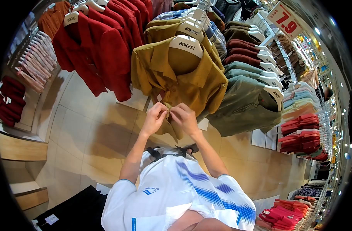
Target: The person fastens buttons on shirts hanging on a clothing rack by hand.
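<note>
A mustard shirt (187, 86) hangs on a white hanger (186, 46) marked BOKESI, with its collar spread open. Both hands are at the lower front of this shirt, close together. My left hand (155, 116) pinches the fabric from the left side. On the right side, my right hand (184, 116) has its fingers pressed together on the same bit of cloth. The gathered fabric shows between the fingertips, and a loose end of cloth hangs below them. Whether a button is between the fingers is too small to tell.
Red shirts (102, 46) hang at the left, and grey-green shirts (237, 104) at the right. A price sign (284, 20) stands at the upper right. Black folded clothing (74, 211) lies at the lower left, near wooden shelves (21, 148). Pink clothes (282, 215) are at the lower right.
</note>
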`<state>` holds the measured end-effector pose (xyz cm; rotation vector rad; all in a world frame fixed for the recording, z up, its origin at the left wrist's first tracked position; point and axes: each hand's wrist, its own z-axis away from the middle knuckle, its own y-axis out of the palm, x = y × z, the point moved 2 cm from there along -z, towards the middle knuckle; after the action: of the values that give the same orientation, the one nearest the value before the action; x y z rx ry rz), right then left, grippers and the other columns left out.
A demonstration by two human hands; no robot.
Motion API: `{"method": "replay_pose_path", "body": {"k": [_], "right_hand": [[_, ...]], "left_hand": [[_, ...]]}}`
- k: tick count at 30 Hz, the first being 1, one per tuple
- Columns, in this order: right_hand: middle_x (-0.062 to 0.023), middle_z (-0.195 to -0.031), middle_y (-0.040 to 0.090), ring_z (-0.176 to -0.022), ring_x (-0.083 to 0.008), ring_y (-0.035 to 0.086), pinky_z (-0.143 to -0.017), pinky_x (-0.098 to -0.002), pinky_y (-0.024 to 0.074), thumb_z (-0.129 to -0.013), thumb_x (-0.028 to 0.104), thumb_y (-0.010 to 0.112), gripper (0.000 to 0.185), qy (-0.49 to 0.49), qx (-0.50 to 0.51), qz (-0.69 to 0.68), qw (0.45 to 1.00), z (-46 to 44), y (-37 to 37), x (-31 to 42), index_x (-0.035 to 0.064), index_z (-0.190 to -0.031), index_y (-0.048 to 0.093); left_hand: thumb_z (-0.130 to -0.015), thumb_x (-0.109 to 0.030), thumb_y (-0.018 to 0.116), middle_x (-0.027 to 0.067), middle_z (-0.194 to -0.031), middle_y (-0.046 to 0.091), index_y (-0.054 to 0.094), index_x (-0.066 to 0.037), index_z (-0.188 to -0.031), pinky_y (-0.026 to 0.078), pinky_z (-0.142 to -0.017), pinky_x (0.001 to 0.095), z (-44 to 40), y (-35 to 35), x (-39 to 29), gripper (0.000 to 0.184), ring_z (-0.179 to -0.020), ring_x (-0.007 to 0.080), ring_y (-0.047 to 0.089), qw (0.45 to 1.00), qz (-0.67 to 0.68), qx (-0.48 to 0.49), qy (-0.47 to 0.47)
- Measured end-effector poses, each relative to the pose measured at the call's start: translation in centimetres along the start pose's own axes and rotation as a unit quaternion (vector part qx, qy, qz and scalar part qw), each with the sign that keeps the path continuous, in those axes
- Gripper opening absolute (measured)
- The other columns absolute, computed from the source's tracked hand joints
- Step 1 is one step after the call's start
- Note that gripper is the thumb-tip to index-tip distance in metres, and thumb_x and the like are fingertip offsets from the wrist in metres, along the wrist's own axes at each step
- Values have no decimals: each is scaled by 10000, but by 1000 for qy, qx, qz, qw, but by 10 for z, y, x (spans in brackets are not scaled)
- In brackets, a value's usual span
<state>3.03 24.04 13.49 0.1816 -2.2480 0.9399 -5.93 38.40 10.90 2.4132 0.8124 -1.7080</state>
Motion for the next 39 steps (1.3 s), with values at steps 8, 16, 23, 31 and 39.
{"method": "replay_pose_path", "body": {"k": [8, 16, 23, 31, 39], "right_hand": [[-105, -869, 614, -730, -290, 647, -633, -350, 520, -835, 60, 714, 100, 3, 10, -31, 999, -3, -5, -1, 38, -926, 677], [-92, -856, 630, -715, -235, 643, -625, -312, 506, -835, 50, 714, 101, 47, 20, -84, 995, -5, -7, 2, 22, -929, 695], [-77, -842, 633, -685, -181, 624, -606, -282, 485, -824, 67, 750, 121, 66, 19, -120, 990, -6, -8, -6, 17, -924, 706], [-82, -820, 611, -654, -206, 608, -599, -283, 475, -826, 79, 757, 131, 41, 8, -89, 995, -9, -11, 3, 29, -927, 690], [-64, -860, 611, -706, -259, 640, -596, -349, 499, -791, 91, 769, 143, 10, 24, -53, 998, -9, -6, 0, 71, -881, 659]], "left_hand": [[-855, 46, 624, 130, -856, 594, 566, 43, -890, 473, -695, 324, -3, 0, -5, 67, -794, 272, 607, 1000, 9, -9, 3], [-857, 44, 619, 103, -835, 590, 555, 43, -872, 463, -678, 289, -1, 4, 9, 66, -749, 195, 588, 996, 85, -24, -8], [-914, 27, 600, 21, -894, 578, 555, 19, -925, 438, -679, 222, 3, 5, 17, 48, -761, 71, 523, 979, 189, -23, -72], [-931, 27, 596, 17, -994, 594, 563, 18, -928, 434, -682, 207, 2, 5, 18, 34, -795, 61, 527, 978, 198, -14, -66], [-927, 56, 576, 38, -1054, 553, 565, 17, -930, 431, -766, 210, 1, 1, 19, 40, -872, 85, 530, 986, 155, 42, -54]]}}
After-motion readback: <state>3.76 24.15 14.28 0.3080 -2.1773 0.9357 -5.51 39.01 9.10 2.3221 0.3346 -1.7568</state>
